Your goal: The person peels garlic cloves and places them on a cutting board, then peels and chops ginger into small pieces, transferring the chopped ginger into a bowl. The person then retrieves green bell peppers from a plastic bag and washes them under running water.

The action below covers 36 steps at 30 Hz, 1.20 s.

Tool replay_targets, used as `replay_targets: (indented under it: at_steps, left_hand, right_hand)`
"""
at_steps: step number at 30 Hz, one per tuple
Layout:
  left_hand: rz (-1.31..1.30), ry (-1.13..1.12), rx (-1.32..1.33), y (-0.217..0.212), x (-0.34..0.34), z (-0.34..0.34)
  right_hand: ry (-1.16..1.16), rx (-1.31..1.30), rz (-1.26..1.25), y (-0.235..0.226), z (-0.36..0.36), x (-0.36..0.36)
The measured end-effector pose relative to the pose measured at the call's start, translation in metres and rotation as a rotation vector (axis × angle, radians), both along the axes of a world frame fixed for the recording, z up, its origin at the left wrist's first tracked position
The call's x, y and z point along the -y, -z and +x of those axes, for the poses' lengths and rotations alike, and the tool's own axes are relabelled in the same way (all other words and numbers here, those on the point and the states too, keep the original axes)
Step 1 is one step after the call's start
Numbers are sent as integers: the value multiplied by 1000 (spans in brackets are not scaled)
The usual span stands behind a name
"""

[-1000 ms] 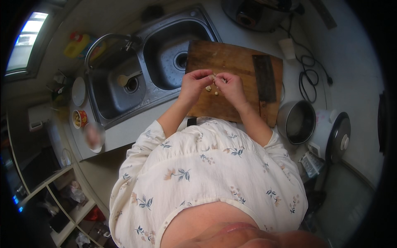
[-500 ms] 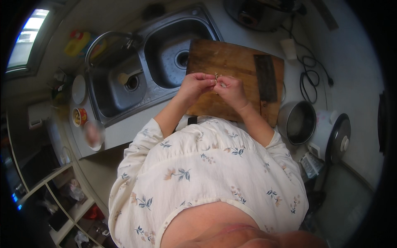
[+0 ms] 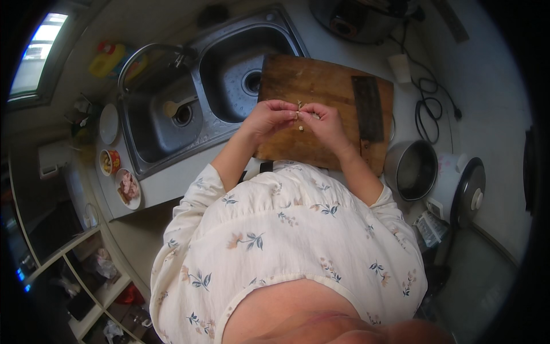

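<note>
My left hand [image 3: 269, 117] and right hand [image 3: 327, 121] pinch a small pale piece [image 3: 300, 113] between fingertips, held over the cutting board [image 3: 321, 86] (scraps would drop there), cleaver [image 3: 368, 109] just right.

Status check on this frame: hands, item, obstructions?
Left hand and right hand together over wooden cutting board, pinching a small pale item. Cleaver flat on board, right of hands. Nothing between.

Daylight comes from the window [image 3: 35, 54] at upper left. The room stays dim. Edges bend and darken strongly.
</note>
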<state>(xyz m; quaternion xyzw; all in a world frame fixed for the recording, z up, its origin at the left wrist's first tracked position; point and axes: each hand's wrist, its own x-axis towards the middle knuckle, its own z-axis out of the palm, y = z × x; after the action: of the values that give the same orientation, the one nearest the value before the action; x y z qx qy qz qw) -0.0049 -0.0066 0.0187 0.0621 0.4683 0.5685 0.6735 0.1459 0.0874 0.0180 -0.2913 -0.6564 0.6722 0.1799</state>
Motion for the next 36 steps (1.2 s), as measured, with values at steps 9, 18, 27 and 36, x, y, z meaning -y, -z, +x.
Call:
replay_targets:
  at_steps: [9,18,27,36]
  left_hand:
    - [41,32,132,6,0,-3]
    - [34,2,-59,1,-4,11]
    - [-16,37,-355,19,-7,6]
    - [131,142,-1271,56,-7,12]
  right_hand:
    - [-42,-71,-431,11,5,-4]
    - [98,-81,42,17,-1,12]
    - [265,-133,-581,22,14,-13]
    - [232,267,688,68,31,-35]
